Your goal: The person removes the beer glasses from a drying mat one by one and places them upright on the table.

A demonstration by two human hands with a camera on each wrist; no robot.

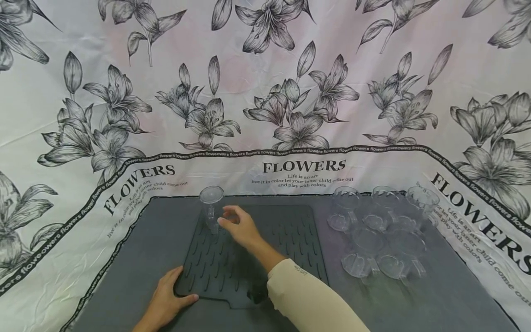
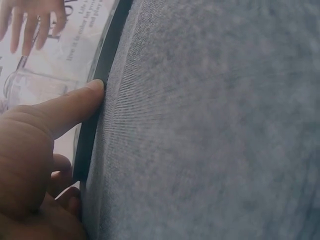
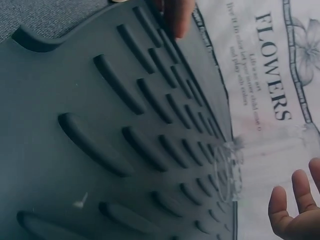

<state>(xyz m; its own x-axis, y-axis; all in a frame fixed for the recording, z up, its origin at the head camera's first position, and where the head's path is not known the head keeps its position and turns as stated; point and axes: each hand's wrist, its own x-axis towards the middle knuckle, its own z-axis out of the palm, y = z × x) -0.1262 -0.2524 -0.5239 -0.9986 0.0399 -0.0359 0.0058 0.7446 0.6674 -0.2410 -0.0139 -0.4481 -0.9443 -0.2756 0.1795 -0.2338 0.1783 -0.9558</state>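
A clear mug [image 1: 211, 196] with a handle stands at the far left of a dark ribbed drying mat [image 1: 286, 230]. My right hand [image 1: 242, 226] is just to the right of this mug, its fingers apart and holding nothing. In the right wrist view a gap shows between those fingers [image 3: 278, 212] and the clear mug [image 3: 223, 172]. At the mat's near left corner rests my left hand [image 1: 166, 295], the thumb along the front edge and the other fingers at the left edge. The left wrist view shows the thumb [image 2: 75, 105] straight against the mat's rim [image 2: 90, 135].
Several clear mugs [image 1: 369, 240] stand in a group on the grey table [image 1: 340, 304] at the right. A white floral cloth [image 1: 232, 175] hangs behind the table and at its sides. A dark blurred shape [image 1: 258, 293] lies beside the right sleeve.
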